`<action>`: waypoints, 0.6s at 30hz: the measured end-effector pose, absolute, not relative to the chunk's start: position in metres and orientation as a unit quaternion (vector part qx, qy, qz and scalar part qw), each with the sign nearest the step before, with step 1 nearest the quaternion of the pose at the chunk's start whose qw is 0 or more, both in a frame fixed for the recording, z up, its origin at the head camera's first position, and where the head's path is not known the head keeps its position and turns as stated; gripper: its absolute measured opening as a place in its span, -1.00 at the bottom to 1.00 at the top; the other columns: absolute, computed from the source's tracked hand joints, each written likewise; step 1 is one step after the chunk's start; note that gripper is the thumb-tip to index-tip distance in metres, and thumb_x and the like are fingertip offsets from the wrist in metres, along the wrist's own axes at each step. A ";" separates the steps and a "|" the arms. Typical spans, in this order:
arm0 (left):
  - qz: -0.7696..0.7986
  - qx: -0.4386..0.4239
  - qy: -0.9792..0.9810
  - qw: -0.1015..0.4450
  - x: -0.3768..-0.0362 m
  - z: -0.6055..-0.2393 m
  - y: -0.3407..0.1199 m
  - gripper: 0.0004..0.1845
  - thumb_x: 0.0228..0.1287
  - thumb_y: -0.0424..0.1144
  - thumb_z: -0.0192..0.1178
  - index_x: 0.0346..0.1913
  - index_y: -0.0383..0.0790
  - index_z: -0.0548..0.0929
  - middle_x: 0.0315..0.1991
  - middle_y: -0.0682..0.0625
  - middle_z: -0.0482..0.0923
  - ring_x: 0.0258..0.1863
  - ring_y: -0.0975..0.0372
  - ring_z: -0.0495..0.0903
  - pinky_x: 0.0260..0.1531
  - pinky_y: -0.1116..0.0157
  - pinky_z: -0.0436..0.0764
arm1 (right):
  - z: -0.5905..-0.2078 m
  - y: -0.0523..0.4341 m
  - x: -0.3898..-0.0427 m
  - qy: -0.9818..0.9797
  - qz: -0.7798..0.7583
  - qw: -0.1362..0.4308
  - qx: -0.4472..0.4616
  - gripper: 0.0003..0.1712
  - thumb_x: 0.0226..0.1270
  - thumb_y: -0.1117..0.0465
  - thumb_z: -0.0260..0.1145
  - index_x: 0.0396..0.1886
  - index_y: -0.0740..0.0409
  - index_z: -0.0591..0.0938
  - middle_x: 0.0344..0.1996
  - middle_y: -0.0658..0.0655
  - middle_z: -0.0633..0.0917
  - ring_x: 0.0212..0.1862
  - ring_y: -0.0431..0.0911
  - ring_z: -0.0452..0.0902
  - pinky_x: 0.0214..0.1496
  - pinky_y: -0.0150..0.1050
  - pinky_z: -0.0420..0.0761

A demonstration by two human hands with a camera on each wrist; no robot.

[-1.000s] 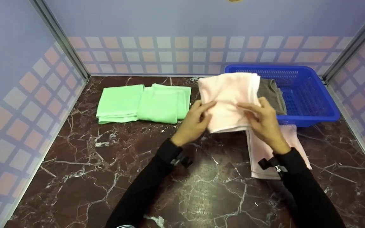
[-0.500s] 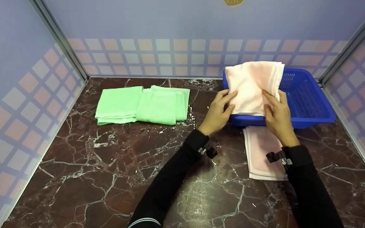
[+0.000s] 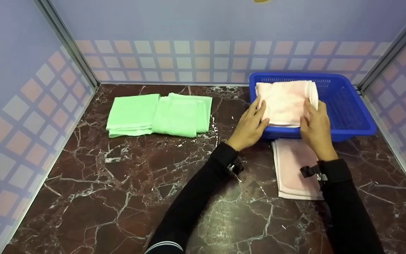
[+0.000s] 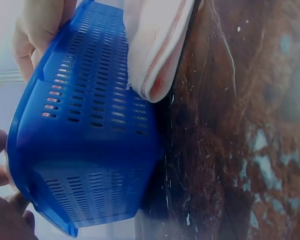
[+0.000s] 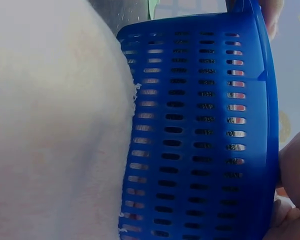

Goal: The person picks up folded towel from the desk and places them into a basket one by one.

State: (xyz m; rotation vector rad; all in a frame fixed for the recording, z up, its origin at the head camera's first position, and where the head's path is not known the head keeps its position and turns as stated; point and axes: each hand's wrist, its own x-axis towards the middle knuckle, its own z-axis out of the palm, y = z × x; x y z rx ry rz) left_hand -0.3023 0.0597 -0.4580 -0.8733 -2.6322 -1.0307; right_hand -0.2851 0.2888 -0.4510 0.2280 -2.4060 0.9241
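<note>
A folded pink towel (image 3: 285,103) lies level over the left part of the blue basket (image 3: 356,133), between my two hands. My left hand (image 3: 248,128) holds its left edge, the thumb near the basket's front rim. At its right edge, my right hand (image 3: 317,125) grips with thumb and fingers. Both wrist views show fingers above the basket rim, the towel mostly hidden behind the slotted wall. The brown towel in the basket is hidden beneath the pink one. Another folded pink towel (image 3: 296,173) lies on the table in front of the basket, partly under my right wrist.
Two folded green towels, one on the left (image 3: 132,113) and one on the right (image 3: 180,116), lie side by side at the back left of the marbled table (image 3: 146,176). Patterned walls (image 3: 203,60) enclose the back and both sides.
Both hands have carried the folded pink towel rightward from beside the basket and lowered it over the basket's left part, covering the brown towel. It has gone from tilted to level.
</note>
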 end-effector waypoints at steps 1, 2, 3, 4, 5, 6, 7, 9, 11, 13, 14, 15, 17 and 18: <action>-0.342 -0.296 -0.887 0.097 -0.302 -0.458 0.060 -0.35 0.65 -0.14 -0.04 0.61 -0.37 0.13 0.68 -0.21 -0.09 0.54 0.00 0.30 0.62 0.19 0.10 | -0.451 0.289 -0.285 -0.895 0.341 0.275 0.085 -0.39 0.31 0.54 0.19 0.39 0.49 0.46 0.30 0.62 0.42 0.26 0.50 0.41 0.33 0.38 0.40; -0.336 -0.298 -0.887 0.105 -0.301 -0.459 0.061 -0.35 0.64 -0.12 -0.03 0.61 -0.36 0.15 0.68 -0.19 -0.07 0.55 0.00 0.28 0.62 0.21 0.11 | -0.451 0.289 -0.286 -0.894 0.341 0.278 0.084 -0.40 0.31 0.53 0.20 0.38 0.49 0.47 0.30 0.61 0.43 0.27 0.50 0.41 0.34 0.38 0.40; -0.329 -0.301 -0.888 0.109 -0.300 -0.459 0.061 -0.35 0.64 -0.11 -0.03 0.61 -0.34 0.17 0.67 -0.18 -0.05 0.56 -0.01 0.26 0.62 0.22 0.11 | -0.451 0.289 -0.286 -0.892 0.342 0.282 0.084 -0.41 0.31 0.53 0.21 0.37 0.48 0.49 0.31 0.61 0.44 0.28 0.49 0.42 0.35 0.37 0.40; -0.323 -0.303 -0.889 0.112 -0.300 -0.459 0.062 -0.37 0.63 -0.09 -0.02 0.60 -0.29 0.21 0.66 -0.17 -0.02 0.56 0.00 0.25 0.61 0.24 0.12 | -0.451 0.289 -0.286 -0.890 0.344 0.286 0.084 -0.42 0.30 0.53 0.23 0.35 0.48 0.51 0.31 0.60 0.45 0.29 0.49 0.42 0.36 0.36 0.40; -0.316 -0.304 -0.892 0.112 -0.298 -0.459 0.062 -0.38 0.63 -0.06 0.00 0.59 -0.25 0.24 0.64 -0.16 0.00 0.56 0.01 0.24 0.60 0.26 0.13 | -0.452 0.289 -0.286 -0.888 0.345 0.291 0.083 -0.44 0.30 0.53 0.25 0.33 0.47 0.54 0.32 0.59 0.46 0.30 0.48 0.42 0.37 0.35 0.41; -0.310 -0.304 -0.894 0.108 -0.297 -0.459 0.062 -0.40 0.61 -0.03 0.02 0.56 -0.20 0.28 0.62 -0.15 0.04 0.56 0.02 0.24 0.60 0.28 0.13 | -0.453 0.289 -0.287 -0.887 0.346 0.295 0.081 -0.45 0.29 0.53 0.26 0.31 0.47 0.56 0.33 0.58 0.46 0.32 0.47 0.42 0.39 0.34 0.40; -0.303 -0.303 -0.897 0.104 -0.296 -0.458 0.062 -0.43 0.60 0.00 0.04 0.51 -0.17 0.32 0.60 -0.14 0.08 0.56 0.04 0.25 0.60 0.28 0.14 | -0.453 0.290 -0.286 -0.886 0.346 0.298 0.079 -0.47 0.29 0.52 0.28 0.28 0.46 0.58 0.35 0.57 0.46 0.34 0.46 0.41 0.40 0.33 0.40; -0.280 -0.302 -0.906 0.098 -0.294 -0.457 0.063 -0.47 0.58 0.07 0.06 0.42 -0.13 0.38 0.56 -0.10 0.16 0.54 0.09 0.27 0.60 0.30 0.10 | -0.453 0.290 -0.286 -0.886 0.346 0.299 0.074 -0.52 0.28 0.50 0.30 0.22 0.44 0.63 0.38 0.56 0.45 0.38 0.45 0.39 0.43 0.32 0.38; -0.248 -0.303 -0.915 0.097 -0.293 -0.456 0.063 -0.45 0.54 0.14 0.10 0.38 -0.11 0.42 0.54 -0.06 0.24 0.54 0.12 0.28 0.63 0.27 0.05 | -0.453 0.292 -0.285 -0.888 0.346 0.296 0.067 -0.56 0.28 0.49 0.31 0.17 0.45 0.67 0.41 0.56 0.42 0.41 0.45 0.36 0.47 0.32 0.34; -0.210 -0.308 -0.922 0.103 -0.293 -0.456 0.064 -0.39 0.47 0.22 0.15 0.38 -0.08 0.45 0.50 -0.01 0.33 0.54 0.15 0.28 0.65 0.24 -0.02 | -0.451 0.294 -0.285 -0.893 0.339 0.288 0.060 -0.60 0.29 0.48 0.29 0.13 0.45 0.69 0.42 0.56 0.41 0.43 0.46 0.34 0.48 0.33 0.32; -0.192 -0.311 -0.925 0.107 -0.293 -0.457 0.064 -0.36 0.43 0.24 0.19 0.39 -0.05 0.46 0.49 0.01 0.36 0.55 0.15 0.27 0.66 0.22 -0.05 | -0.450 0.295 -0.284 -0.898 0.334 0.280 0.055 -0.61 0.30 0.47 0.28 0.12 0.45 0.69 0.42 0.56 0.41 0.43 0.47 0.33 0.48 0.35 0.32; -0.175 -0.312 -0.928 0.109 -0.293 -0.457 0.064 -0.33 0.39 0.25 0.23 0.41 -0.03 0.46 0.47 0.03 0.38 0.56 0.14 0.25 0.67 0.20 -0.09 | -0.449 0.297 -0.284 -0.904 0.326 0.272 0.050 -0.62 0.31 0.46 0.26 0.11 0.44 0.70 0.41 0.57 0.41 0.42 0.48 0.34 0.46 0.35 0.33; -0.149 -0.310 -0.932 0.115 -0.293 -0.459 0.065 -0.32 0.35 0.21 0.28 0.44 0.02 0.45 0.43 0.05 0.43 0.60 0.12 0.20 0.67 0.19 -0.13 | -0.447 0.299 -0.282 -0.923 0.296 0.243 0.034 -0.62 0.37 0.39 0.22 0.12 0.37 0.72 0.41 0.54 0.43 0.39 0.49 0.37 0.39 0.39 0.38; -0.144 -0.306 -0.934 0.117 -0.293 -0.460 0.065 -0.33 0.35 0.17 0.30 0.44 0.04 0.46 0.42 0.06 0.45 0.61 0.11 0.17 0.67 0.19 -0.15 | -0.446 0.301 -0.282 -0.933 0.277 0.228 0.027 -0.61 0.39 0.35 0.19 0.13 0.32 0.73 0.41 0.52 0.44 0.36 0.50 0.40 0.34 0.42 0.40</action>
